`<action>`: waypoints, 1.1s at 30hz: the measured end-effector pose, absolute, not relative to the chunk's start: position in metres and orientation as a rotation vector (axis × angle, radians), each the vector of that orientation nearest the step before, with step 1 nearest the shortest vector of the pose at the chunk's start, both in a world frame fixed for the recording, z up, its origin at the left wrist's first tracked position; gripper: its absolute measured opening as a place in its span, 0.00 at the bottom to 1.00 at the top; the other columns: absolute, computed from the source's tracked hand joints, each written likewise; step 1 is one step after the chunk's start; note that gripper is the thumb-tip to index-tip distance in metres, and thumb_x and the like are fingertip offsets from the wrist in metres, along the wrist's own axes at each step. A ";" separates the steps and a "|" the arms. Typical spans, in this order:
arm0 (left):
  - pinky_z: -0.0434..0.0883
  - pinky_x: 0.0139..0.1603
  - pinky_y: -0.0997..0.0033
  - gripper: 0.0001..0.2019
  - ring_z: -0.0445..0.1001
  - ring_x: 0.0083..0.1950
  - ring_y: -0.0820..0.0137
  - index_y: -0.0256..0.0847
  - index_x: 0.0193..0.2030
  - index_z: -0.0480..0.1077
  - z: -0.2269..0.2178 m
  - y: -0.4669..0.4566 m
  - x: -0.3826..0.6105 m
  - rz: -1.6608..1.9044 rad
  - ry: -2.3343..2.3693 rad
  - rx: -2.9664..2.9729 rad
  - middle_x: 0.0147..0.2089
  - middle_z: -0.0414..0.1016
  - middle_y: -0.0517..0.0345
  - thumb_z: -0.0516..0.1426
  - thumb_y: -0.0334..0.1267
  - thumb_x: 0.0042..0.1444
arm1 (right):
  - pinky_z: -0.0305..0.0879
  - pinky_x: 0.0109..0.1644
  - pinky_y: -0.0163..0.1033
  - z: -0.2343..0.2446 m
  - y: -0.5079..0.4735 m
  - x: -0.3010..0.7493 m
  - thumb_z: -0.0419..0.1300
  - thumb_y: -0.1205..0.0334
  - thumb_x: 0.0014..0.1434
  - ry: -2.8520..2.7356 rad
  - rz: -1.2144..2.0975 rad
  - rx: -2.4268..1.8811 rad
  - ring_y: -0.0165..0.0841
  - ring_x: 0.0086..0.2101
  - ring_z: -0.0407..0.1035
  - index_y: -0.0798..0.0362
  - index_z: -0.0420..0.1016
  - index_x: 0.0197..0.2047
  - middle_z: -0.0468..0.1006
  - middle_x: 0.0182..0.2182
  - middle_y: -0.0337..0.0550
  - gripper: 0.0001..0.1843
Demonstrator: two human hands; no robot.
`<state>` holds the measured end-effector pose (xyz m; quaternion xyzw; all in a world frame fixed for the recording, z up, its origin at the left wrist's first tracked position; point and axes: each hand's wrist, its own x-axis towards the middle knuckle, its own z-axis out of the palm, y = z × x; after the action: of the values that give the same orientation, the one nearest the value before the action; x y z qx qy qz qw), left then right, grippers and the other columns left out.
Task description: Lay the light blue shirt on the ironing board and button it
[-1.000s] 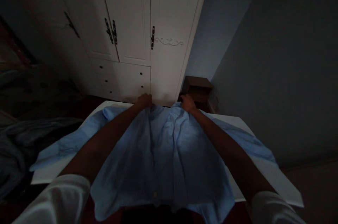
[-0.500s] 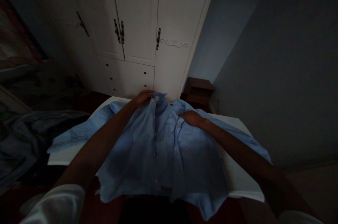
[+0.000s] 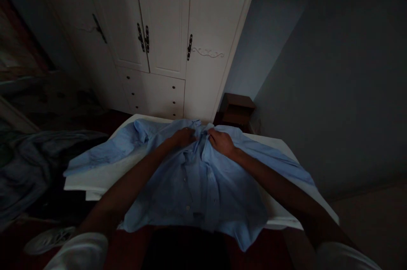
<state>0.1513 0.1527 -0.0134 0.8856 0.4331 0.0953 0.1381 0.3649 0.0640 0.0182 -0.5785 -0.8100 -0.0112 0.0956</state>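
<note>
A light blue button-up shirt lies front up with its sleeves spread to both sides, its hem hanging over the near edge of a white-covered table. Near the collar, my left hand is closed on the shirt's left front edge. Close beside it, my right hand pinches the opposite front edge. Between the hands the cloth is bunched into folds. Below, the two button edges run down nearly side by side. The fingertips of my left hand are partly hidden in the fabric.
A white wardrobe with drawers stands behind the table. To its right sits a small brown nightstand by the grey wall. Dark rumpled fabric is at the left, and a white shoe rests on the floor.
My left hand has moved down and right with the shirt's front edge, and my right hand slightly left. The two front edges are now closer together at the top.
</note>
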 end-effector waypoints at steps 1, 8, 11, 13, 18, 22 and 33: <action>0.64 0.60 0.59 0.23 0.68 0.62 0.56 0.39 0.53 0.71 -0.018 0.148 0.153 0.260 1.250 2.581 0.57 0.73 0.42 0.54 0.53 0.59 | 0.65 0.52 0.41 0.011 0.063 0.361 0.51 0.67 0.65 -2.406 0.082 -1.584 0.37 0.46 0.72 0.54 0.68 0.53 0.77 0.45 0.50 0.14; 0.56 0.67 0.53 0.21 0.56 0.69 0.54 0.38 0.57 0.67 -0.025 0.131 0.156 0.331 1.325 2.603 0.64 0.65 0.40 0.54 0.47 0.60 | 0.68 0.54 0.45 -0.012 0.058 0.384 0.58 0.68 0.60 -2.288 0.705 -1.283 0.35 0.47 0.74 0.53 0.68 0.56 0.78 0.46 0.48 0.20; 0.60 0.65 0.60 0.22 0.62 0.66 0.57 0.35 0.58 0.66 -0.009 0.119 0.157 0.414 1.361 2.572 0.62 0.66 0.39 0.53 0.44 0.61 | 0.68 0.55 0.48 -0.007 0.043 0.393 0.58 0.65 0.60 -2.252 0.666 -1.304 0.37 0.47 0.73 0.53 0.67 0.59 0.78 0.48 0.50 0.22; 0.62 0.63 0.62 0.22 0.65 0.63 0.59 0.33 0.59 0.65 0.002 0.099 0.154 0.534 1.376 2.522 0.61 0.68 0.39 0.51 0.45 0.63 | 0.67 0.56 0.49 -0.006 0.029 0.394 0.59 0.62 0.60 -2.238 0.669 -1.299 0.38 0.48 0.73 0.54 0.67 0.58 0.77 0.48 0.51 0.22; 0.70 0.40 0.70 0.15 0.75 0.37 0.67 0.40 0.38 0.73 0.008 0.003 0.127 1.122 1.325 2.020 0.37 0.77 0.54 0.53 0.49 0.60 | 0.67 0.54 0.46 -0.006 -0.020 0.385 0.60 0.60 0.60 -2.144 0.604 -1.293 0.37 0.46 0.72 0.54 0.71 0.53 0.76 0.45 0.49 0.18; 0.65 0.28 0.73 0.16 0.66 0.25 0.72 0.42 0.25 0.67 -0.015 -0.081 0.096 1.225 1.424 1.729 0.22 0.68 0.62 0.55 0.50 0.57 | 0.68 0.38 0.38 -0.003 -0.067 0.374 0.58 0.55 0.61 -1.938 0.681 -1.458 0.32 0.32 0.70 0.53 0.74 0.41 0.75 0.31 0.41 0.11; 0.70 0.32 0.69 0.19 0.74 0.29 0.66 0.40 0.30 0.72 -0.096 -0.168 0.087 0.984 1.569 1.490 0.29 0.76 0.57 0.59 0.57 0.49 | 0.56 0.19 0.30 -0.029 -0.171 0.344 0.57 0.46 0.60 -1.662 1.187 -1.701 0.26 0.17 0.65 0.52 0.73 0.29 0.72 0.20 0.36 0.19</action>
<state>0.0874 -0.1679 -0.0956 0.5817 0.6125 0.3841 0.3728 0.3436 -0.1709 -0.0291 -0.6214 -0.6071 0.4337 0.2393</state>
